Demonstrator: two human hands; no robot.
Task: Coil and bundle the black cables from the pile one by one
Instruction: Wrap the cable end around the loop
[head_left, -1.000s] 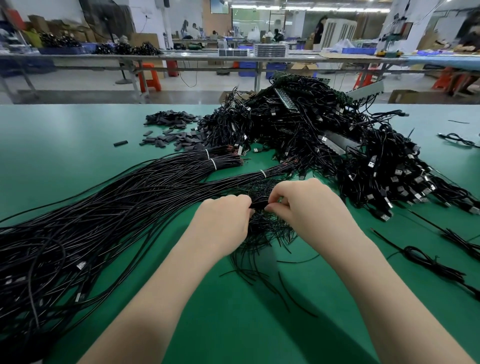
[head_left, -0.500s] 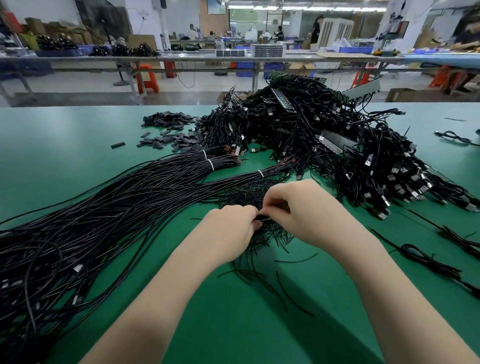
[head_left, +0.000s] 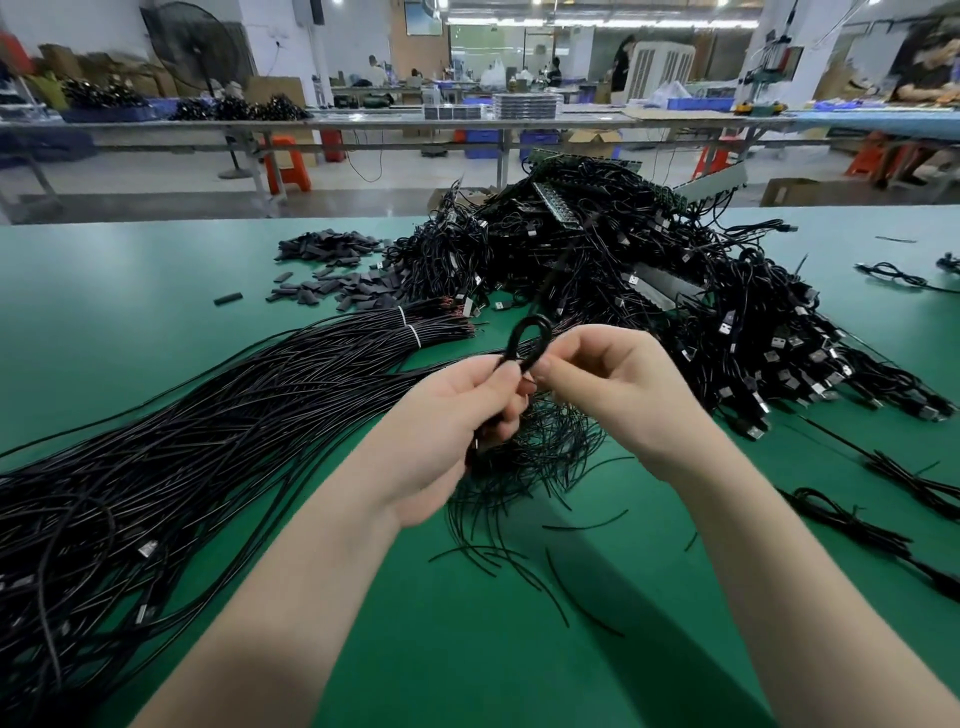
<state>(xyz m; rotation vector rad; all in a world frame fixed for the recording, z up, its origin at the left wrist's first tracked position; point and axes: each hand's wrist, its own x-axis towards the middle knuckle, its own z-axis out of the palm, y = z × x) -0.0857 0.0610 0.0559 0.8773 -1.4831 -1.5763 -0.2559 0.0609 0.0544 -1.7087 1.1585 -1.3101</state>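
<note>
A coiled black cable (head_left: 524, 345) now stands as a small upright loop above the person's fingers, lifted clear of the green table (head_left: 156, 322); half a second ago it lay low among the loose wire ties (head_left: 540, 467), hidden between the knuckles. The left hand (head_left: 457, 415) grips the gathered strands below the loop, fingers curled round them, with more cable showing inside the palm. The right hand (head_left: 608, 384) has turned, and its thumb and forefinger pinch the side of the loop just beside the left thumb. That lift suggests the coil is formed and a tie is being wound or twisted about its waist, though the tie itself cannot be made out. To the left, the long straight cables (head_left: 208, 441) wait in a broad swathe, two white bands near their ends. Beyond the hands rises the tangled heap of finished bundles (head_left: 649, 291), with short black sleeves (head_left: 332, 270) scattered beside it.
</note>
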